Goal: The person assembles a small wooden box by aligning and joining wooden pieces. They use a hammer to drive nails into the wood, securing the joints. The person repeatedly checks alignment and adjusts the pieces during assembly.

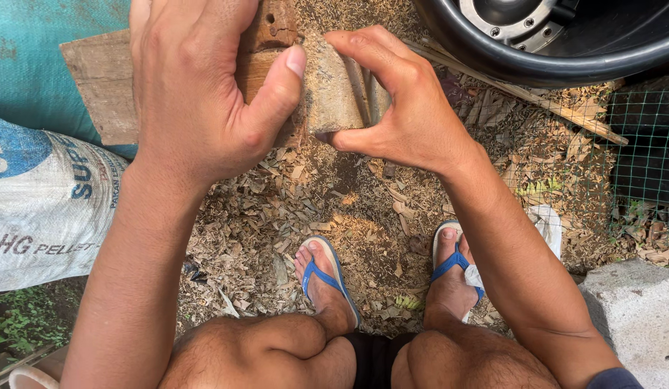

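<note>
Left hand (194, 94) clamped the wooden block (334, 90), thumb on its near face. Right hand (399, 108) pinched its right edge between thumb and forefinger. Plank (100, 86) lay underneath.

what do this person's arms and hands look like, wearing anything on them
Both arms are bare from wrist to elbow, with no gloves, watch, rings or bracelets showing. The left hand and right hand are uncovered, with short trimmed nails. A dark blue sleeve edge shows at the right upper arm. No sleeve shows on the left arm.
</note>
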